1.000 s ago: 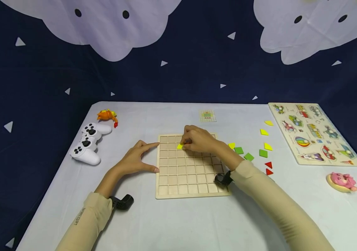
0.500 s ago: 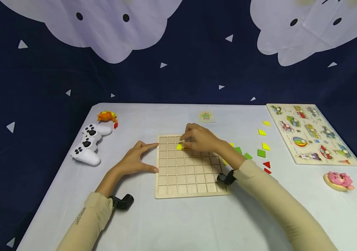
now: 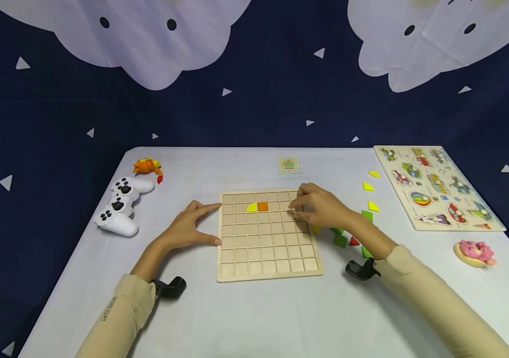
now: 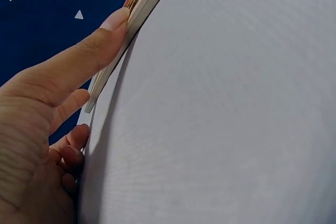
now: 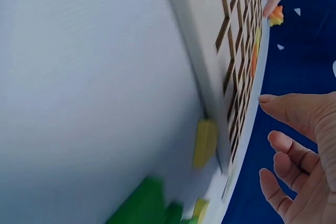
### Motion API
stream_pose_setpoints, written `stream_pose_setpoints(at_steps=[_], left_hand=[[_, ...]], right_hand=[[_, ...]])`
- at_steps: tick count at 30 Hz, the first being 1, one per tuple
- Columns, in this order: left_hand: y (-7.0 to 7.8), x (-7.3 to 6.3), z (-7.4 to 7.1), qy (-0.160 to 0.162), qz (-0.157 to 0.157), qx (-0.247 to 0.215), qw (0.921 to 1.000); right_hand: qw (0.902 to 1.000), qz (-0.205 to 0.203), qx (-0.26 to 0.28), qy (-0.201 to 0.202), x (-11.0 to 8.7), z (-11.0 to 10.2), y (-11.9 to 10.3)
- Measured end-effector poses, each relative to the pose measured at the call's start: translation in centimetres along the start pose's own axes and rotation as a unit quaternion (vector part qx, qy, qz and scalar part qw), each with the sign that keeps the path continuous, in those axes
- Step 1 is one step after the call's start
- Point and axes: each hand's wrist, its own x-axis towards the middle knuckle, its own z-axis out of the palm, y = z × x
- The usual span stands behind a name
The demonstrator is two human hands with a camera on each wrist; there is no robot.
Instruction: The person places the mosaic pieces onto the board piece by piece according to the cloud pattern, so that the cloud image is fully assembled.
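A wooden grid board (image 3: 269,276) lies on the white table. In its second row from the back sit a yellow quarter-round piece (image 3: 252,207) and, right beside it, an orange square (image 3: 262,206). My left hand (image 3: 184,227) touches the board's left edge, thumb and index finger spread apart along it; the left wrist view shows the thumb (image 4: 94,51) against the rim. Over the board's back right part hovers my right hand (image 3: 323,206). From the right wrist view, its thumb and fingers are apart with nothing between them.
Several loose yellow, green (image 3: 340,240) and red pieces (image 3: 354,241) lie right of the board, some partly behind the right arm. A small pattern card (image 3: 289,165) lies behind it. Around are a white game controller (image 3: 124,205), an orange toy (image 3: 148,165), a picture puzzle (image 3: 438,186) and a pink toy (image 3: 475,253).
My right hand has left the yellow piece and moved right across the board, uncovering the orange square. My left hand stays at the board's left edge.
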Motion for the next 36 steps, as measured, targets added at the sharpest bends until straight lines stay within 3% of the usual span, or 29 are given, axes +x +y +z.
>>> stream_pose_setpoints(at_steps=[6, 14, 27, 36], left_hand=[[0.1, 0.1, 0.0, -0.002, -0.003, 0.002, 1.0], [-0.1, 0.2, 0.0, -0.001, -0.003, 0.002, 1.0], [-0.2, 0.3, 0.2, -0.001, -0.007, 0.0, 1.0], [-0.3, 0.3, 0.2, 0.002, -0.008, 0.0, 1.0]], right_hand=[[0.9998, 0.022, -0.003, 0.001, -2.5, -0.7, 0.9], [0.9997, 0.015, -0.017, 0.003, -5.1, -0.2, 1.8], [0.9979, -0.01, -0.063, -0.007, -5.7, 0.0, 2.3], [0.9969, -0.036, -0.059, 0.037, -6.3, 0.2, 2.9]])
